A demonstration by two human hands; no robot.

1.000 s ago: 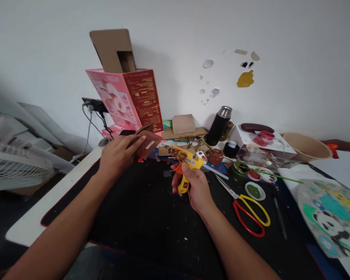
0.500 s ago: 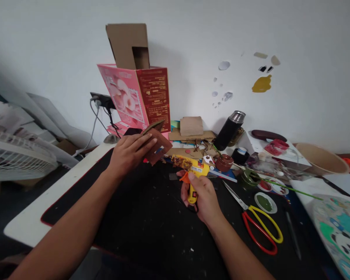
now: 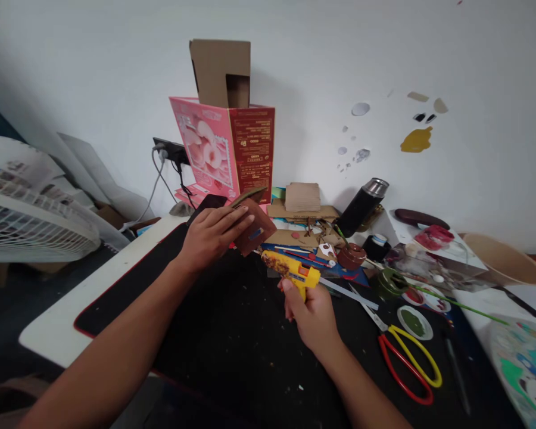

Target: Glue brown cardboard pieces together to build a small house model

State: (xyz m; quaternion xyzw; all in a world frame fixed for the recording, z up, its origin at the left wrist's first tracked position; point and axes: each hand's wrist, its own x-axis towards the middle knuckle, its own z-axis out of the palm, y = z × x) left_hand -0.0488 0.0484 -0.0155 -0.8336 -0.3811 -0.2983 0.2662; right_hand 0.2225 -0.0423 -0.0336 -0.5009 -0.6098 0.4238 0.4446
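Note:
My left hand [image 3: 212,238] grips a small brown cardboard piece [image 3: 255,229] with a cut-out opening and a slanted flap on top, raised over the black desk mat [image 3: 232,339]. In my right hand [image 3: 310,313] is a yellow hot glue gun [image 3: 290,269], its front stained dark. The nozzle points left, close to the lower right edge of the cardboard piece; whether they touch, I cannot tell. My fingers wrap the glue gun's handle, and its trigger is hidden.
Scissors [image 3: 406,351] with red and yellow handles lie at right, near a dish of green paint [image 3: 414,323]. Behind are paint jars [image 3: 352,256], a black thermos [image 3: 361,208] and stacked cardboard [image 3: 302,196]. A pink box [image 3: 214,149] stands at back left; a fan [image 3: 36,220] is far left.
The glue gun has turned a little in my right hand, its nozzle now nearer the cardboard piece. The whole view has shifted, so things appear further right.

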